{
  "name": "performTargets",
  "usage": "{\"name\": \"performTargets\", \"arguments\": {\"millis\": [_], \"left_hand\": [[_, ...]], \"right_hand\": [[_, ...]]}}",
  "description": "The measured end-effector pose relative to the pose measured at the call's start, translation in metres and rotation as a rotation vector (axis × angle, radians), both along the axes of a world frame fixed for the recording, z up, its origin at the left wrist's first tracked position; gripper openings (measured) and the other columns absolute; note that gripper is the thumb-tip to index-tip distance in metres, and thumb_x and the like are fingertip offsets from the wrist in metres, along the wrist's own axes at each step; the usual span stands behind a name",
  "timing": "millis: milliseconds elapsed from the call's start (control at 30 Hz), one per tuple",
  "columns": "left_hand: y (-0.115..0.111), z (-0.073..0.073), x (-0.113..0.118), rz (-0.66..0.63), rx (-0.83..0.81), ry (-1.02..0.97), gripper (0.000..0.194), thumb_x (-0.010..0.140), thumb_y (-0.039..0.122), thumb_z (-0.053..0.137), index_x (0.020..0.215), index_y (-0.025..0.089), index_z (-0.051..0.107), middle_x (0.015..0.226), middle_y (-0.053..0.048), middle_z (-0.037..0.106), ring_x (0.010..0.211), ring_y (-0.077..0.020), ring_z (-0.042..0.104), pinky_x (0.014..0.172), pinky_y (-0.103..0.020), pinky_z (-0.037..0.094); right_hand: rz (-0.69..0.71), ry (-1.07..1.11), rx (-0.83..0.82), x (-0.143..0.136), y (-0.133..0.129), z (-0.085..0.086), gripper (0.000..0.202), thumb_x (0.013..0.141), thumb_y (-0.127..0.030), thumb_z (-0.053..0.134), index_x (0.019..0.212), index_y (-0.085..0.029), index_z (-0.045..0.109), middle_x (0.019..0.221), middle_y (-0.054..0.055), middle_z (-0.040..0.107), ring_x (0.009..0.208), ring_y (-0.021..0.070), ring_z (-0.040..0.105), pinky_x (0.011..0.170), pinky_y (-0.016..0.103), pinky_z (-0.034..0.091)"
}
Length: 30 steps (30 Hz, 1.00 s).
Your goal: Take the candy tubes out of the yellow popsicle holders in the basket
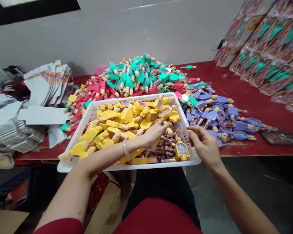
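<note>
Left grip (156, 132) rests half-curled on yellow pieces (126, 116) in the white basket (146, 167); I can't tell whether it holds one. My right grip (205, 146), almost pinched together, is at the basket's rim, its hold unclear to me. Beyond it, purple pieces (212, 115) lie on the red bench (228, 86).

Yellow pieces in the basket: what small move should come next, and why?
Perhaps the left hand should lift one of the yellow pieces, since it is down at their pile while the right hand is at the white basket's rim.
</note>
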<state>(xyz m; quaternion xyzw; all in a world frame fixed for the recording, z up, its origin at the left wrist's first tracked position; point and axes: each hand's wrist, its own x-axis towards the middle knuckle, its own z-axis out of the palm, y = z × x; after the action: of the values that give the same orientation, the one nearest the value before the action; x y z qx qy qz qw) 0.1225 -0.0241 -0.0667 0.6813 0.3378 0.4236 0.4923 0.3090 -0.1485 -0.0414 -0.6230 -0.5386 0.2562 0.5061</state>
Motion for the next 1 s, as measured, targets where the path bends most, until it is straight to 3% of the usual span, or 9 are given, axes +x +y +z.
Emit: {"name": "performTargets", "arguments": {"millis": [100,167,300,433,567,700,800,900,1000], "left_hand": [[0.011,0.038,-0.03,0.016,0.145,0.035,0.043,0.062,0.009,0.07,0.103,0.022,0.066,0.111,-0.007,0.062,0.102,-0.0218,0.059,0.092,-0.032,0.047],[0.017,0.059,-0.054,0.077,0.116,-0.04,0.051,0.064,0.014,0.074,0.112,0.021,0.06,0.106,-0.008,0.063,0.098,-0.0221,0.061,0.087,-0.032,0.051],[0.033,0.072,-0.102,0.231,-0.03,-0.241,0.058,0.059,0.019,0.082,0.111,0.022,0.055,0.098,-0.007,0.066,0.088,-0.0214,0.065,0.076,-0.03,0.054],[0.051,0.055,-0.135,0.625,-0.021,-0.412,0.056,0.054,0.019,0.086,0.102,0.021,0.055,0.095,-0.002,0.064,0.084,-0.016,0.064,0.076,-0.024,0.052],[0.055,0.05,-0.14,0.801,-0.002,-0.574,0.04,0.066,0.031,0.08,0.098,0.021,0.058,0.089,0.0,0.064,0.082,-0.0136,0.063,0.076,-0.023,0.051],[0.037,0.065,-0.13,0.735,-0.005,-0.728,0.017,0.075,0.03,0.07,0.082,0.017,0.063,0.083,-0.003,0.067,0.081,-0.0149,0.065,0.075,-0.023,0.05],[0.02,0.074,-0.118,0.53,-0.153,-0.848,0.018,0.078,0.03,0.063,0.068,0.016,0.059,0.07,-0.003,0.063,0.073,-0.0151,0.064,0.072,-0.025,0.051],[0.012,0.07,-0.105,0.366,-0.368,-0.992,0.026,0.081,0.034,0.064,0.065,0.017,0.053,0.061,0.002,0.054,0.061,-0.0118,0.06,0.071,-0.026,0.052],[0.012,0.061,-0.094,0.399,-0.512,-1.069,0.03,0.078,0.035,0.07,0.065,0.017,0.05,0.059,0.005,0.05,0.054,-0.0084,0.055,0.069,-0.024,0.051]], "right_hand": [[0.199,-0.457,-0.096,-0.005,0.035,0.007,0.024,0.093,-0.031,0.049,0.102,-0.017,0.066,0.082,0.005,0.07,0.07,0.0172,0.063,0.063,0.027,0.045],[0.395,-0.843,-0.248,-0.02,0.061,0.001,0.025,0.092,-0.026,0.046,0.096,-0.016,0.069,0.091,0.01,0.072,0.081,0.0218,0.067,0.069,0.029,0.046],[0.646,-1.24,-0.511,-0.053,0.098,-0.028,0.02,0.084,-0.018,0.054,0.088,-0.011,0.072,0.098,0.02,0.072,0.089,0.0296,0.069,0.072,0.034,0.048],[0.704,-1.281,-0.558,-0.068,0.109,-0.043,0.015,0.075,-0.015,0.061,0.086,-0.012,0.072,0.094,0.021,0.072,0.089,0.0301,0.069,0.073,0.034,0.048],[0.725,-1.31,-0.536,-0.07,0.107,-0.025,0.023,0.076,-0.023,0.059,0.095,-0.011,0.066,0.091,0.02,0.071,0.082,0.0307,0.069,0.065,0.033,0.045],[0.632,-0.928,-0.206,-0.09,0.106,0.016,0.03,0.082,-0.03,0.049,0.107,-0.016,0.053,0.076,0.007,0.067,0.064,0.0206,0.061,0.057,0.028,0.038],[0.588,-0.635,0.038,-0.115,0.106,0.033,0.033,0.081,-0.027,0.046,0.112,-0.017,0.048,0.072,0.001,0.064,0.058,0.016,0.057,0.057,0.025,0.038],[0.572,-0.567,0.159,-0.131,0.106,0.028,0.034,0.082,-0.025,0.046,0.114,-0.016,0.05,0.071,0.001,0.065,0.055,0.0151,0.057,0.057,0.025,0.038],[0.575,-0.542,0.242,-0.133,0.108,0.008,0.03,0.09,-0.032,0.048,0.114,-0.015,0.054,0.075,0.004,0.068,0.059,0.0159,0.062,0.058,0.024,0.041]]}}
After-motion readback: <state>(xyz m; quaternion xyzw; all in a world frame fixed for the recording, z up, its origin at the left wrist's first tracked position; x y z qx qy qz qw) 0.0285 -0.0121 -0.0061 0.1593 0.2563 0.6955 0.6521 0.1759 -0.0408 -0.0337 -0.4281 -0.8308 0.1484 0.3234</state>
